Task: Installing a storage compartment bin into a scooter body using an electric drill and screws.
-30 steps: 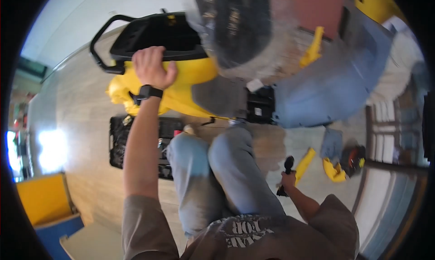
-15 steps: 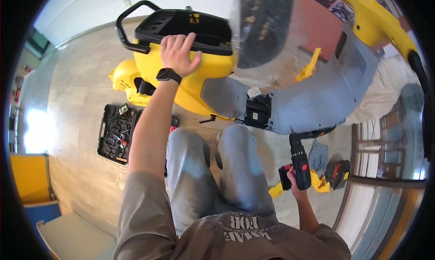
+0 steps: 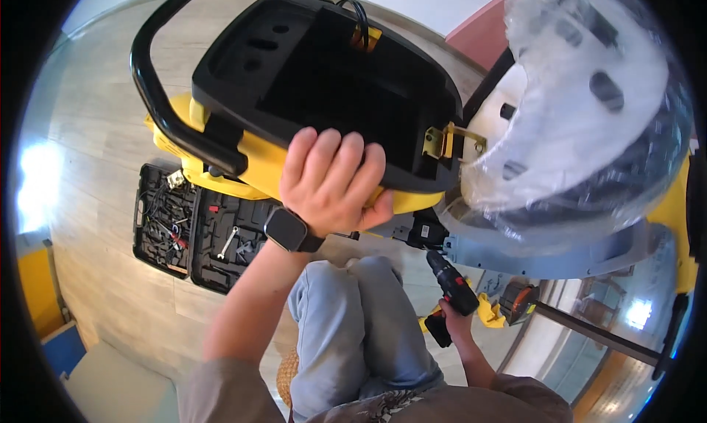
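Observation:
A yellow scooter body (image 3: 264, 161) stands in front of me with its black under-seat bin (image 3: 317, 91) exposed. My left hand (image 3: 335, 180) is closed over the bin's near rim, fingers curled inward and thumb outside. At the bin's right end a brass-coloured hinge (image 3: 440, 141) joins it to the raised seat (image 3: 589, 128), whose pale underside shows through clear plastic wrap. My right hand (image 3: 456, 323) grips a black cordless drill (image 3: 456, 289) by its handle. The drill's nose points up and left, below a dark opening (image 3: 426, 231) in the grey floorboard; its bit is hard to make out.
A black grab bar (image 3: 151, 91) curves round the scooter's rear. On the floor at left lies an open tool case (image 3: 195, 239) with wrenches and small tools. Yellow panels (image 3: 490, 311) and an orange-and-black round part (image 3: 519, 301) lie beyond the drill.
The scooter's bin and raised seat now fill more of the picture, seen closer. My left hand's fingers now curl over the rim. The drill appears farther left, tilted more to the left.

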The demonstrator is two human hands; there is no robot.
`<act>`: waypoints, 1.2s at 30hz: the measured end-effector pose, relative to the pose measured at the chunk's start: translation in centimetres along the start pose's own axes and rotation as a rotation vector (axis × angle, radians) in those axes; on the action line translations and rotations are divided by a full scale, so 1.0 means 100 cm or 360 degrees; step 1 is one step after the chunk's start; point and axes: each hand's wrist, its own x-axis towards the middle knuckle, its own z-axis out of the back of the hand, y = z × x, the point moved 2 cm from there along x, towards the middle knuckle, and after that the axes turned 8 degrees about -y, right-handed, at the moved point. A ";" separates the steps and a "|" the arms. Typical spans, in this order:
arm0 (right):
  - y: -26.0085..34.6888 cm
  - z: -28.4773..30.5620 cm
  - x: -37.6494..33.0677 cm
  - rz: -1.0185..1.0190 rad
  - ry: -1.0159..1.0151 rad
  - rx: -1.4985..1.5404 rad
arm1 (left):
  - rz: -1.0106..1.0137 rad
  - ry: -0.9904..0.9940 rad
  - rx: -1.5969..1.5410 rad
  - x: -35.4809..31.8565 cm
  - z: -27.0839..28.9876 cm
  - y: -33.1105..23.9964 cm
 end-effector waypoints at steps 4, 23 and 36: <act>0.035 0.010 -0.016 0.0246 0.0040 -0.0106 | 0.0048 0.0112 0.0012 -0.005 -0.002 0.001; 0.223 0.110 -0.169 -0.0264 -0.0019 -0.0317 | -0.0174 0.2675 -0.0587 0.068 -0.029 0.033; 0.265 0.096 -0.175 -0.0451 0.0244 -0.0273 | -0.0099 0.2814 -0.0584 0.073 -0.030 0.032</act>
